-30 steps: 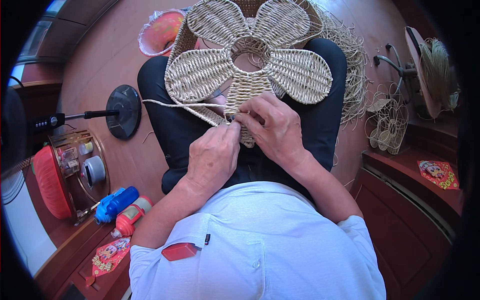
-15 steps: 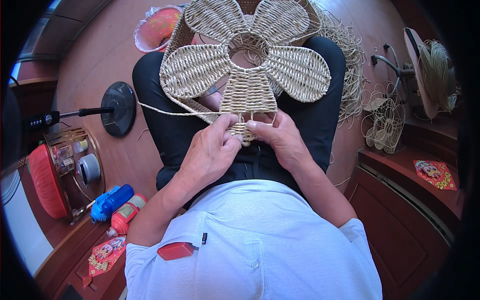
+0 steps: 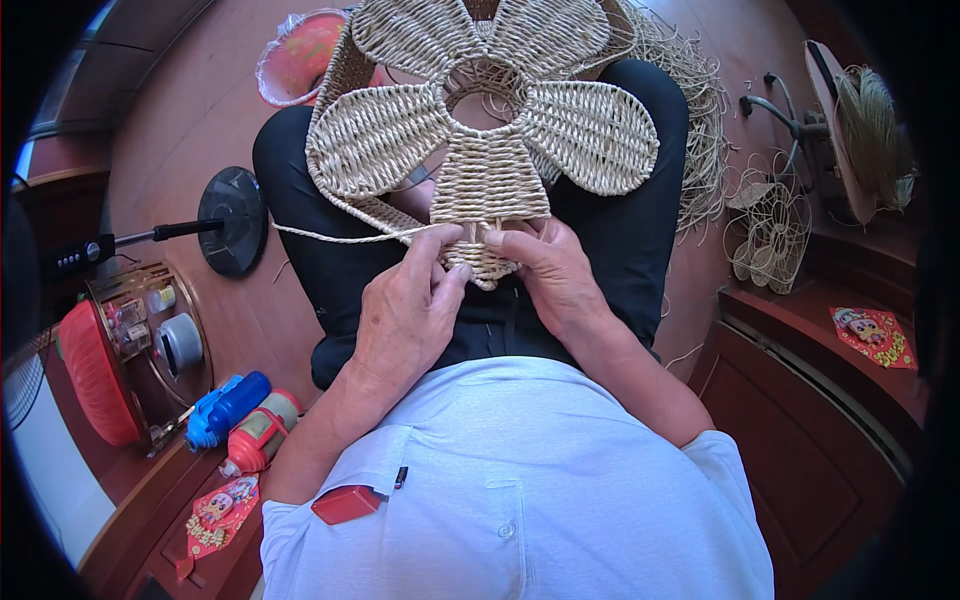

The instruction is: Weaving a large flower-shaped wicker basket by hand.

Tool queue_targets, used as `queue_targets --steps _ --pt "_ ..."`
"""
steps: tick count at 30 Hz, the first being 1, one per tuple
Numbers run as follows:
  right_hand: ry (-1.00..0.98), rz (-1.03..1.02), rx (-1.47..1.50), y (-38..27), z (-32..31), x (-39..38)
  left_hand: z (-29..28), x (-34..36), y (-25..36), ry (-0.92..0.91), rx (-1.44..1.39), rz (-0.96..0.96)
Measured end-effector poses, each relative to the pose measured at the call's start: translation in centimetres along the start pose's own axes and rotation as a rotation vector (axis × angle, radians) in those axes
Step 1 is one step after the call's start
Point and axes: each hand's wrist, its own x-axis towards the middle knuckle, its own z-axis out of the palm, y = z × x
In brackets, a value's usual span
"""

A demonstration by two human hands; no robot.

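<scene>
A flower-shaped piece of woven straw [image 3: 490, 180] lies across my lap, with broad petals around a round central opening. Its nearest petal has a narrow gap where bare warp cords show, between the wide woven part and a tapered tip. My left hand [image 3: 405, 305] pinches the left side of that tip, index finger at the gap. On the other side, my right hand [image 3: 555, 270] grips the petal, its thumb on top near the gap and its other fingers mostly hidden beneath. A loose straw cord [image 3: 340, 238] runs out leftward from beside my left index finger.
Under the flower stands a woven basket [image 3: 335, 95]. Loose straw cords [image 3: 690, 120] heap at the far right, near a wire flower frame [image 3: 770, 235]. Leftward are a red lined bin [image 3: 300, 60], a round fan base [image 3: 235, 220], a blue bottle [image 3: 235, 400] and a red bottle [image 3: 260, 435].
The flower and both hands sit slightly further left and up in the view, and the surroundings have shifted a little too. Both hands keep their hold at the petal's tip.
</scene>
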Motion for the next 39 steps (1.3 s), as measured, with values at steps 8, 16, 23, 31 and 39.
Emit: queue_targets --steps 8,16,23,31,39 --pt "-0.09 0.108 0.098 0.0 -0.1 0.5 -0.2 0.3 0.3 -0.046 -0.082 -0.129" --pt "0.166 -0.217 0.005 0.5 1.4 -0.6 0.0 0.2 0.4 -0.026 -0.111 -0.141" --pt "0.228 -0.127 0.066 0.1 1.7 -1.6 0.0 0.2 0.4 0.005 -0.124 -0.141" --pt "0.346 -0.05 0.046 0.5 0.4 -1.5 0.4 0.3 0.6 0.057 -0.152 -0.131" --pt "0.06 0.082 0.313 0.4 -1.8 -0.3 0.9 0.6 1.5 0.077 -0.16 -0.072"
